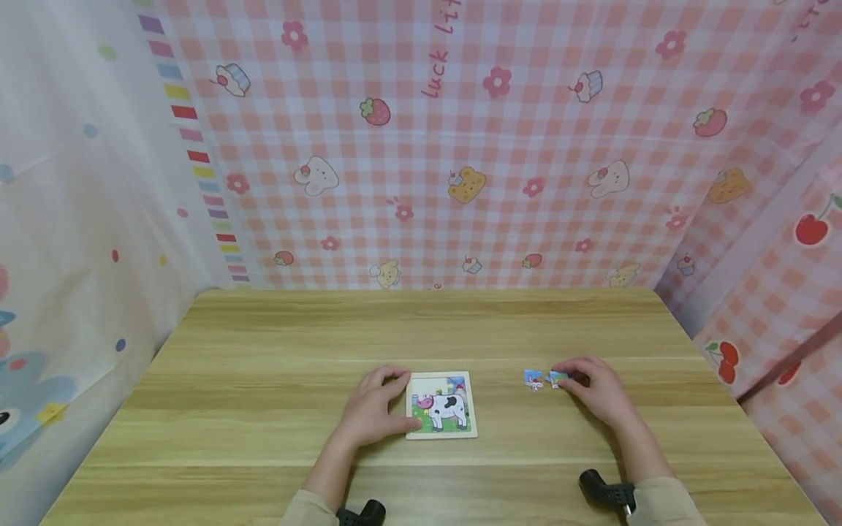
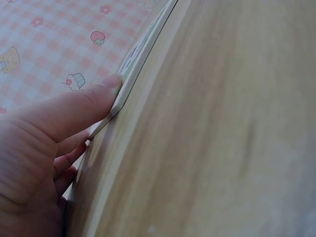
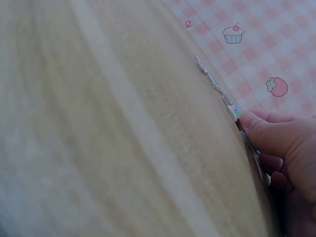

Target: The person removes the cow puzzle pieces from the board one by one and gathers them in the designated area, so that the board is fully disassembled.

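A square wooden jigsaw puzzle (image 1: 447,413) with a cow picture lies flat on the table. Its upper left part shows pale bare backing. My left hand (image 1: 373,407) holds the puzzle by its left side, thumb on the lower left corner and fingers at the upper left; the thumb (image 2: 106,91) presses on the rim in the left wrist view. Off to the right, my right hand (image 1: 597,389) pinches a blue and green puzzle piece (image 1: 558,378) at the table top. Another puzzle piece (image 1: 533,379), blue with a white figure, lies just left of it.
The wooden table (image 1: 263,409) runs back to a pink checked cloth (image 1: 421,183) hanging behind it. White cloth (image 1: 85,219) hangs at the left, and more checked cloth (image 1: 783,292) at the right. Black wrist mounts (image 1: 607,491) sit by the sleeves.
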Tool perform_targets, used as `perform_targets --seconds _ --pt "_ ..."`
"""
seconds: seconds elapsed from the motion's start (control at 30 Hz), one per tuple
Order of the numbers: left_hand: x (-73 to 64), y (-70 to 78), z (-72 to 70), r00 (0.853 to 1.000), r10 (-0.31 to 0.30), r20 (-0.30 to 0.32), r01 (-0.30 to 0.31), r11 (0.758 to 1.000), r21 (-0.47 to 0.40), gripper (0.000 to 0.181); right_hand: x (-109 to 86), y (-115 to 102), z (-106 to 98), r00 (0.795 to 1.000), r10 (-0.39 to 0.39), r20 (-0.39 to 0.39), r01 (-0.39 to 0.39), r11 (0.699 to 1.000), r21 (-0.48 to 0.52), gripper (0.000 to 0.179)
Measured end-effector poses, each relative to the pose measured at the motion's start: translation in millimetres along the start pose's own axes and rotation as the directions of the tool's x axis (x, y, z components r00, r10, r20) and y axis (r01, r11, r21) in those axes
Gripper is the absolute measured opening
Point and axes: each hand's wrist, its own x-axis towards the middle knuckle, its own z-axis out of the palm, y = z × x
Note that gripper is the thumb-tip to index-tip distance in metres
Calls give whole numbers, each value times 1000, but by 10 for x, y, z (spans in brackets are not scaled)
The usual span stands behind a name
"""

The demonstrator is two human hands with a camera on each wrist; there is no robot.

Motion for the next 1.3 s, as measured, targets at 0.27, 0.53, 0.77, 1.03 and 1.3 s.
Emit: perform_targets --seconds 0.27,0.53,0.77,1.03,1.3 --pt "-6 18 -15 1000 0 1 0 1000 -2 87 -1 3 4 1000 0 -8 0 1000 -7 17" --pt "-6 21 -13 1000 -7 1 7 1000 -2 88 2 -17 2 1000 3 -14 -3 1000 -9 17" --pt "-6 18 -12 1000 4 -3 -4 1000 -1 87 -17 -14 -10 998 28 -58 -24 998 53 15" --pt "-8 25 -9 1000 -8 4 8 1000 0 87 -44 -73 -48 991 65 -114 -51 992 117 19" --pt "-7 14 -8 1000 -8 0 8 1000 0 88 37 -348 64 999 -8 -50 16 984 175 16"
